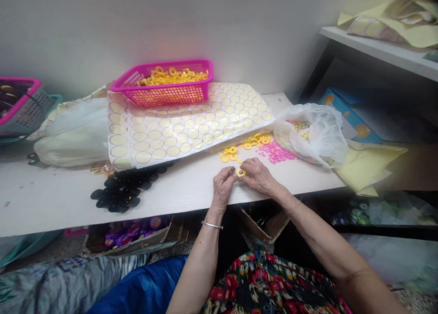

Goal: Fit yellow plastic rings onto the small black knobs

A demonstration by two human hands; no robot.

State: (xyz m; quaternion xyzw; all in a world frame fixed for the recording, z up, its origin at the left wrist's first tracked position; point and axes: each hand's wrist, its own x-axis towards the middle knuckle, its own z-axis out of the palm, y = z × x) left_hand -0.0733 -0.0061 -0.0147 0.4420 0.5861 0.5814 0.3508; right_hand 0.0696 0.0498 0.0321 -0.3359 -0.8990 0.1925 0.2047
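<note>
Over the white table, my left hand (224, 184) and my right hand (257, 176) meet with closed fingers. Between their fingertips is a small yellow round plastic piece (241, 172) with a dark and pinkish centre. Just beyond lie loose yellow ring-shaped pieces (230, 154). A scatter of tiny pink beads (278, 152) is spread to the right of them. Behind my hands, a large sheet of round stickers (193, 132) slopes across the table. A pile of black flat rounded pieces (119, 192) sits left of my hands.
A pink basket (164, 96) of yellow pieces stands on the sheet. On the right are a clear plastic bag (325, 131) with colourful beads, folded yellow paper (367, 163) and a blue box (349, 115). Under the table's front edge is a carton (150, 243) of purple items.
</note>
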